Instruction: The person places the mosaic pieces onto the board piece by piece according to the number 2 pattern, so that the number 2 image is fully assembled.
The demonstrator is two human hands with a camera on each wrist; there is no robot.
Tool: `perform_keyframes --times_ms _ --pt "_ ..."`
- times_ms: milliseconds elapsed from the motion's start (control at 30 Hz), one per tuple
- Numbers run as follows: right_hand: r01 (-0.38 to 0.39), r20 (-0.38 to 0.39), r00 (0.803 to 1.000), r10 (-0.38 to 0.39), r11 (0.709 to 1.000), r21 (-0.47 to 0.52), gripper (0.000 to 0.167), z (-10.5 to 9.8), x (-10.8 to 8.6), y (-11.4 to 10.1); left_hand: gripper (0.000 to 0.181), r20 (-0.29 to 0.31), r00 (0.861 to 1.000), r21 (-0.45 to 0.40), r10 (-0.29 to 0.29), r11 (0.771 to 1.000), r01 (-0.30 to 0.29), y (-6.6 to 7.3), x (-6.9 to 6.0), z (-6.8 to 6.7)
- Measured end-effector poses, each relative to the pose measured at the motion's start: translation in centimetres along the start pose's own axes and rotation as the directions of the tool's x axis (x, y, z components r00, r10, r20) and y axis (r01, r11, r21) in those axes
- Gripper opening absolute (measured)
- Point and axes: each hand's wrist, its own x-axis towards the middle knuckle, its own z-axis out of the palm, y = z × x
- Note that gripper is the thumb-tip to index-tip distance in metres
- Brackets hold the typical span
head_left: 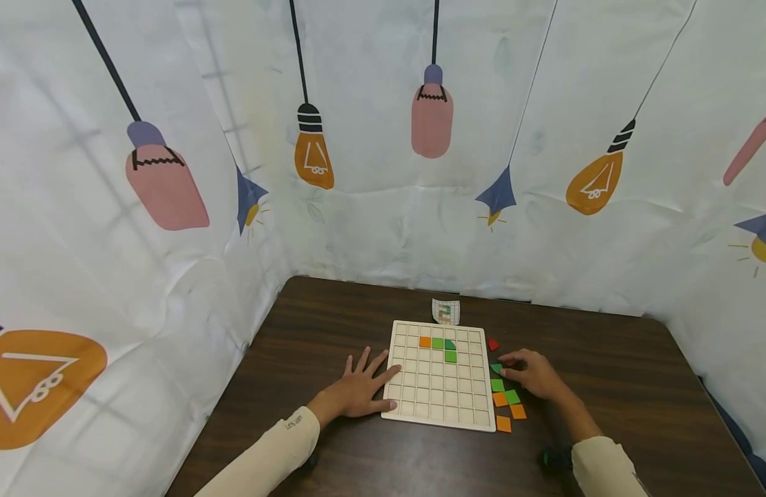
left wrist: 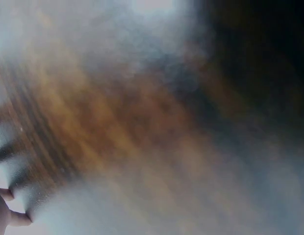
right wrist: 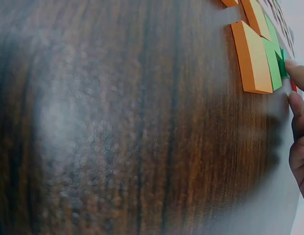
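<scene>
A pale gridded board [head_left: 440,416] lies on the table. In its upper part sit an orange square [head_left: 425,342], a green square [head_left: 437,343], a dark green rounded piece [head_left: 449,344] and another green square [head_left: 450,357]. My left hand [head_left: 354,392] is spread, thumb and index finger resting on the board's left edge; fingertips show at the left wrist view's lower left corner. Right of the board, my right hand [head_left: 533,373] pinches a loose dark green piece [head_left: 496,368] between thumb and fingers; the right wrist view shows the thumb against this piece [right wrist: 283,66].
Loose orange squares [head_left: 503,424] and green squares [head_left: 512,397] lie along the board's right side, below the right hand. Above them is a red piece [head_left: 493,344]. A small printed sheet [head_left: 446,311] lies behind the board. White printed cloth [head_left: 370,235] hangs behind the table.
</scene>
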Motion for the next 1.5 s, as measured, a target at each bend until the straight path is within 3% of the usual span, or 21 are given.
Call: perform_keyframes --times_ms 433,767,1067,1500 --pt "-0.024 0.023 0.999 0.024 0.999 -0.024 0.024 0.1 -0.1 -0.5 0.079 -0.004 1.0 0.004 0.001 1.0 -0.001 0.0 0.0 0.1" --pt "-0.009 0.017 1.0 0.008 0.998 0.067 0.014 0.3 -0.2 -0.3 0.079 0.005 1.0 0.0 -0.01 1.0 0.01 -0.1 0.1 0.2" --pt "-0.087 0.015 0.996 0.086 0.985 0.152 0.011 0.2 0.0 -1.1 0.079 0.005 1.0 0.003 -0.01 1.0 0.01 -0.1 0.2 0.2" --pt "-0.016 -0.042 0.999 0.024 0.984 0.179 0.019 0.2 0.3 -2.2 0.079 -0.005 1.0 0.005 -0.001 1.0 0.001 -0.1 0.1 0.1"
